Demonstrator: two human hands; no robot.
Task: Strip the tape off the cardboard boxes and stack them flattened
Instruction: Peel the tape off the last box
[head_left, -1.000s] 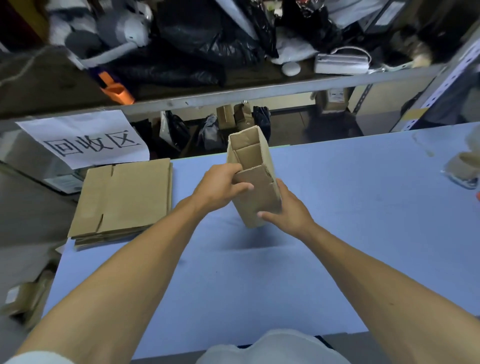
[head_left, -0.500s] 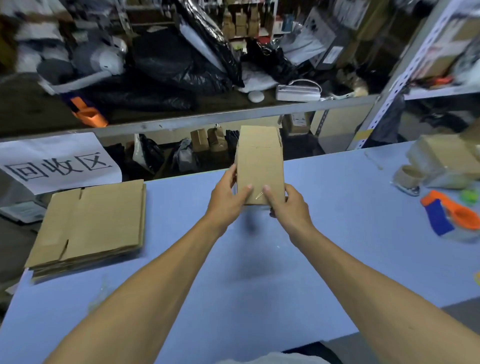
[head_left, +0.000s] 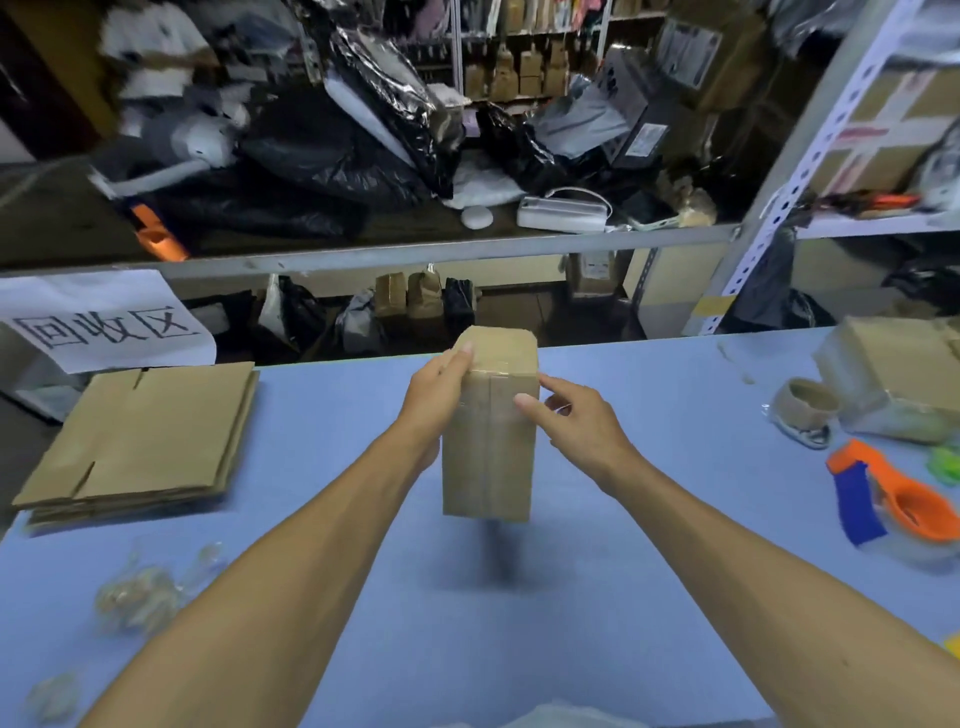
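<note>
I held the box (head_left: 488, 441) above the table (head_left: 649, 597): left hand (head_left: 434, 402) gripped its left side, right hand (head_left: 576, 421) loosely open, fingertips touching its front.

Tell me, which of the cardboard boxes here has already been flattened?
The stack of cardboard at the table's left edge, below the paper sign. It lies flat in sheets; the small box in the hands and the big box at far right still hold their shape.

matt brown cardboard box (head_left: 488, 447) with glossy tape, on smooth blue table (head_left: 649, 597).
</note>
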